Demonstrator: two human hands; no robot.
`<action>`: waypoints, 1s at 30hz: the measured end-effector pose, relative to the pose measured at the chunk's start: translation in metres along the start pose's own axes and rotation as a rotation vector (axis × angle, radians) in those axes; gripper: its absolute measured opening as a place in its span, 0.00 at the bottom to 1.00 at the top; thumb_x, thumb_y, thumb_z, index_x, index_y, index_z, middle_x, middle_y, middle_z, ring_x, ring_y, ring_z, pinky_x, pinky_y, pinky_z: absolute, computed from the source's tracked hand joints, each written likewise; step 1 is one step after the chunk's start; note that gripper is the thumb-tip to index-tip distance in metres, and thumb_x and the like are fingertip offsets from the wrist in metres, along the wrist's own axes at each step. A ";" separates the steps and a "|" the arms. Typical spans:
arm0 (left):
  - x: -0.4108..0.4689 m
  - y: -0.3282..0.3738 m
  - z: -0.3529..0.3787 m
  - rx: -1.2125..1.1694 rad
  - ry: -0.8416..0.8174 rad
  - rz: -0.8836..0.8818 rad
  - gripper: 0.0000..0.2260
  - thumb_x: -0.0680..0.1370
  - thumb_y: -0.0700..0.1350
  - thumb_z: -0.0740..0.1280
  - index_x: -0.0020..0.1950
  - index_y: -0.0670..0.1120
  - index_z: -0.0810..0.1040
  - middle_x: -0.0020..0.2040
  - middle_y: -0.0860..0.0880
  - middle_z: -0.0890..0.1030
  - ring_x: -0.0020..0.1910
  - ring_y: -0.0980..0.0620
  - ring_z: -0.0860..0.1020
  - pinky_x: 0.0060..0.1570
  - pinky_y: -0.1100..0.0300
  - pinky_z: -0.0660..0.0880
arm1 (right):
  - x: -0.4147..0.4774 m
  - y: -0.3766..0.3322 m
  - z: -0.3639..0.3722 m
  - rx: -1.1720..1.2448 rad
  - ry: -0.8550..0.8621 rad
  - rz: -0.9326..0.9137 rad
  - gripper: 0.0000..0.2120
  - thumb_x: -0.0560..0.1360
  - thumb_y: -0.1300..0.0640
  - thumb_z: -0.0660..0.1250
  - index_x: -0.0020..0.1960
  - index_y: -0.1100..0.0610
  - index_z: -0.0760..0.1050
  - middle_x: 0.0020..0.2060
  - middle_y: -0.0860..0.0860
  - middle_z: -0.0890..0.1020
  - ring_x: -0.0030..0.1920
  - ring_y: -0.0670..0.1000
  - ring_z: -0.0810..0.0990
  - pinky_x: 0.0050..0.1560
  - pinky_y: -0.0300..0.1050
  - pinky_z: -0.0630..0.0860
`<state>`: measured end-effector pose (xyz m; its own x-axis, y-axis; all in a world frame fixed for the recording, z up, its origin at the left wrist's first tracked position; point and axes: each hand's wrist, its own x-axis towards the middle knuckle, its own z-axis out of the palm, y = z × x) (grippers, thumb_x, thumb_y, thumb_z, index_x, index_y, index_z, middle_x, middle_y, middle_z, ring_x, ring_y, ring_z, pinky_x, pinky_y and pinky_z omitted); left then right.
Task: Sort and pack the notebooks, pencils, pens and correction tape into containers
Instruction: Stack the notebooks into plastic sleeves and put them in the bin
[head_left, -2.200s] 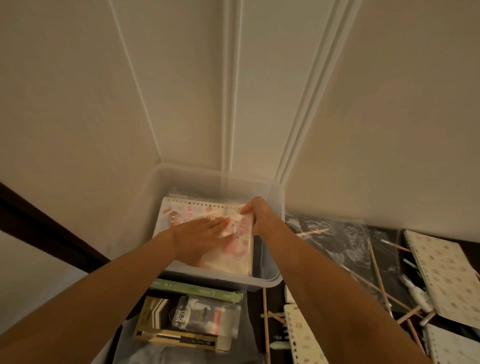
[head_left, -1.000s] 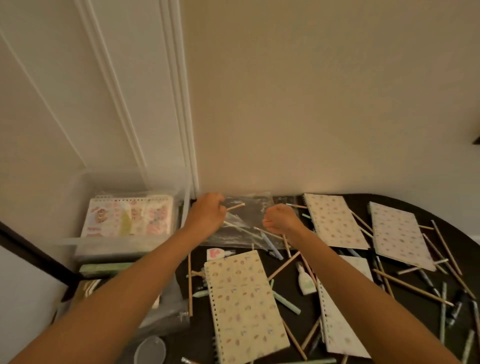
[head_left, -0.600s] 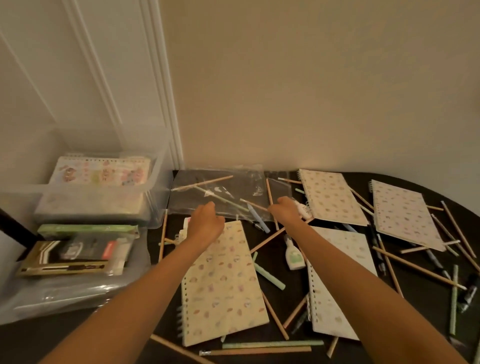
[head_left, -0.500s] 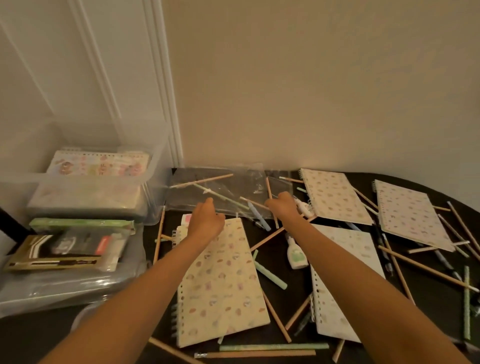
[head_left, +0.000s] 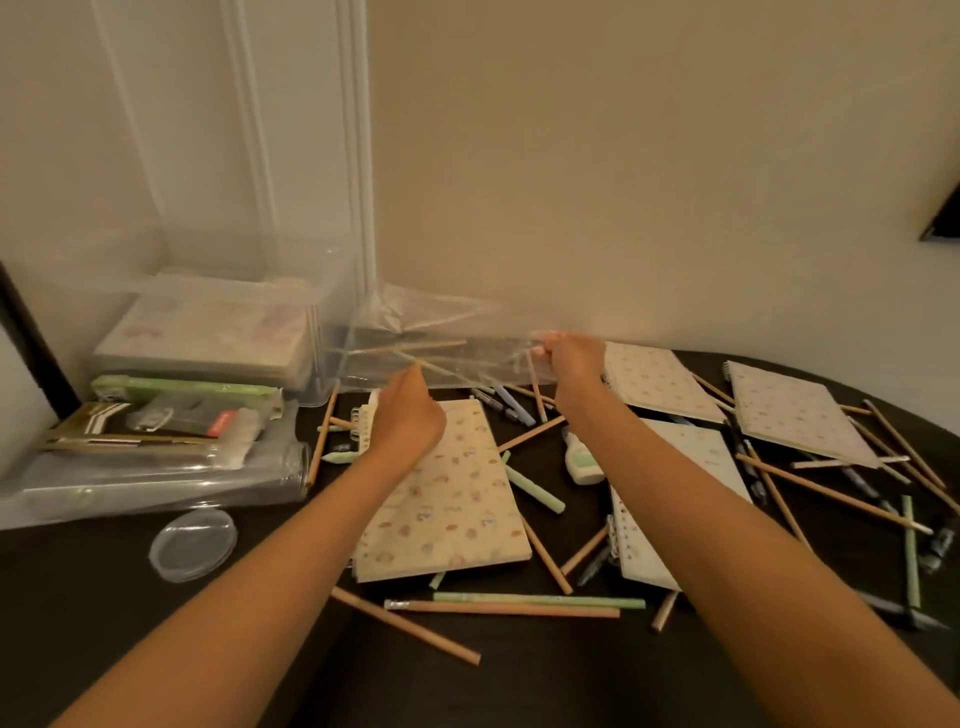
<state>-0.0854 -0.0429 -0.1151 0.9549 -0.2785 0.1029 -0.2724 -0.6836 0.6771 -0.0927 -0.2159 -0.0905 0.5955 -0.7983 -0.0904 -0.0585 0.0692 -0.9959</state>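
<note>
My left hand (head_left: 408, 415) and my right hand (head_left: 569, 358) each pinch the near edge of a clear plastic bag (head_left: 441, 338), which is lifted off the dark table (head_left: 104, 597) with several wooden pencils lying on it. Below my left hand lies a spiral notebook (head_left: 447, 499) with a patterned cream cover. Other notebooks (head_left: 654, 384) (head_left: 795, 410) (head_left: 675, 499) lie to the right. A correction tape (head_left: 582, 457), green pens (head_left: 535, 488) and pencils (head_left: 504, 608) are scattered around them. A clear bin (head_left: 208, 312) at the left holds notebooks.
Below the bin sit a green box (head_left: 182, 387), packaged items (head_left: 156, 426) and a clear flat container (head_left: 156, 483). A round clear lid (head_left: 192, 543) lies on the table's left. The wall stands close behind the table.
Both hands left the bin, moved right to the clear bag and took hold of its near edge. The bag has risen off the table since half a second ago.
</note>
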 end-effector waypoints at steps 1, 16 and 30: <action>-0.009 -0.002 -0.004 0.026 0.019 0.001 0.22 0.79 0.35 0.55 0.73 0.42 0.59 0.74 0.43 0.59 0.72 0.44 0.59 0.67 0.52 0.62 | -0.013 0.000 -0.009 0.027 0.040 -0.037 0.09 0.73 0.68 0.62 0.49 0.69 0.79 0.37 0.58 0.81 0.41 0.53 0.76 0.47 0.46 0.75; -0.073 -0.001 -0.023 -0.018 -0.090 0.055 0.28 0.80 0.36 0.55 0.77 0.43 0.46 0.77 0.45 0.41 0.76 0.45 0.49 0.69 0.55 0.58 | -0.120 0.000 -0.056 0.151 -0.098 -0.395 0.09 0.78 0.67 0.60 0.53 0.64 0.77 0.43 0.54 0.82 0.42 0.46 0.81 0.47 0.33 0.78; -0.055 -0.036 -0.015 0.332 -0.175 -0.223 0.24 0.79 0.50 0.61 0.71 0.40 0.63 0.65 0.42 0.73 0.62 0.45 0.73 0.55 0.56 0.72 | -0.094 0.067 -0.046 0.099 -0.033 0.130 0.05 0.78 0.65 0.58 0.50 0.59 0.71 0.43 0.56 0.78 0.44 0.52 0.78 0.47 0.45 0.78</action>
<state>-0.1265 0.0075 -0.1341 0.9681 -0.1902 -0.1632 -0.1126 -0.9118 0.3948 -0.1897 -0.1636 -0.1486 0.6141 -0.7587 -0.2172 -0.0583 0.2309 -0.9712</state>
